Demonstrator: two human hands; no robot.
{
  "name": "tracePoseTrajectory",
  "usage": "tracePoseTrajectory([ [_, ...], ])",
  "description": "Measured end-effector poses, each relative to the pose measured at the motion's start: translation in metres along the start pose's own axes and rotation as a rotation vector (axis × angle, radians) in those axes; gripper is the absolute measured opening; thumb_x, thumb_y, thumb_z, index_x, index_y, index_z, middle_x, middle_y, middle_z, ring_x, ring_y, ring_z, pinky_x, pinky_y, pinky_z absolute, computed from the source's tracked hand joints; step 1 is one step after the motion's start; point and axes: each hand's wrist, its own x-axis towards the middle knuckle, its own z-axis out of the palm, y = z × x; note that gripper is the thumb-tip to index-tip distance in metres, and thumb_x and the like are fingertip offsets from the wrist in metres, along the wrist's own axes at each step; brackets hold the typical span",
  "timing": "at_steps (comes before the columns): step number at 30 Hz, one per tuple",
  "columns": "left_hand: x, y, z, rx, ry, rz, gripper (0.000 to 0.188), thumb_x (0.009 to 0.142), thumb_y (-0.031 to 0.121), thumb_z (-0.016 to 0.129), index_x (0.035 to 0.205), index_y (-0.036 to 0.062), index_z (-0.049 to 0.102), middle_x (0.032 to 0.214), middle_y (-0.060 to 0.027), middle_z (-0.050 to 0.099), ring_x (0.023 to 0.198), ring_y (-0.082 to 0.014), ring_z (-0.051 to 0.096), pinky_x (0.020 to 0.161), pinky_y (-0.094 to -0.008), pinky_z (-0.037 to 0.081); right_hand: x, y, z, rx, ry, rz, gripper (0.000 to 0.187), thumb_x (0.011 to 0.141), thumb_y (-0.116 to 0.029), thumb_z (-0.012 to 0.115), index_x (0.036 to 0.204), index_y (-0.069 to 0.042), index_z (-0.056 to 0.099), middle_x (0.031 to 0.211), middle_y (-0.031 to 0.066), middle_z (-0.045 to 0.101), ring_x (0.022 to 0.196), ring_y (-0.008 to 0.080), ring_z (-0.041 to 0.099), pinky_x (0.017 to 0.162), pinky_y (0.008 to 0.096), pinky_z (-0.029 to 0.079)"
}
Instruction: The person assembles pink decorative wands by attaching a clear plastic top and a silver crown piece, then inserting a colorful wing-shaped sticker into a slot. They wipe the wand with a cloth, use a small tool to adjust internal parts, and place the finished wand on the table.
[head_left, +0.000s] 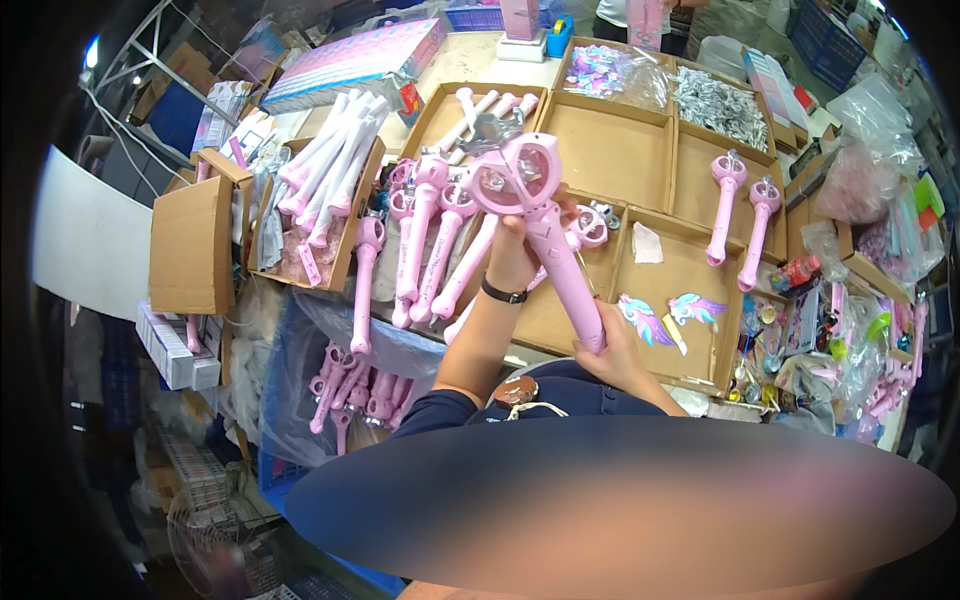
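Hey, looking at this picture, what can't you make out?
All in the head view:
- Left hand: most fingers hidden behind the pink wand it holds.
- Co-worker: cut off by the top edge.
- Silvery parts: too small to identify.
- Blue crate: bottom covered by heaped wands.

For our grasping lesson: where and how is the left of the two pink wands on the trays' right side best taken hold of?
Probably take this wand by its straight handle, from the near side: that slim part lies nearer, the wider ringed head farther off.
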Motion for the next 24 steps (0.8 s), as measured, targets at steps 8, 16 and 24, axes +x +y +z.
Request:
tracePoseTrajectory([
  [8, -0.019, -0.021, 0.003, -0.062, 0.018, -0.142, 0.049, 0.075, 0.006, 0.064, 0.116, 0.0041, 0.037, 0.097, -0.0103, 0.054, 0.076, -0.0193, 0.058, 0.067, -0.0319, 0.051, 0.001, 0.002, -0.001, -0.025, -0.004, 0.016, 0.063, 0.067, -0.011, 0.068, 0.121, 0.005, 0.038, 0.108, 0.0226, 0.047, 0.094, 0.0355, 0.052, 0.079, 0.0369, 0.044],
  [16, -0.015, -0.016, 0.008, -0.12, -0.104, -0.103, 0.057, 0.075, 0.038, 0.068, 0.111, -0.0007, 0.045, 0.092, -0.0089, 0.055, 0.075, -0.0179, 0.055, 0.067, -0.032, 0.046, 0.006, 0.004, -0.017, 0.629, -0.442, 0.398, 0.059, 0.07, -0.015, 0.071, 0.12, -0.001, 0.043, 0.105, 0.0102, 0.054, 0.093, 0.0164, 0.054, 0.078, 0.0316, 0.044],
  [24, 0.013, 0.011, -0.002, 0.17, 0.203, 0.139, 0.113, 0.071, 0.034, 0.075, 0.139, 0.0132, -0.013, 0.135, -0.0201, 0.031, 0.118, -0.0254, 0.042, 0.093, -0.0366, 0.042, 0.001, -0.003, -0.007, -0.168, 0.024, 0.125, 0.054, 0.069, -0.01, 0.064, 0.116, 0.004, 0.043, 0.101, 0.0234, 0.049, 0.09, 0.0397, 0.053, 0.076, 0.042, 0.045],
])
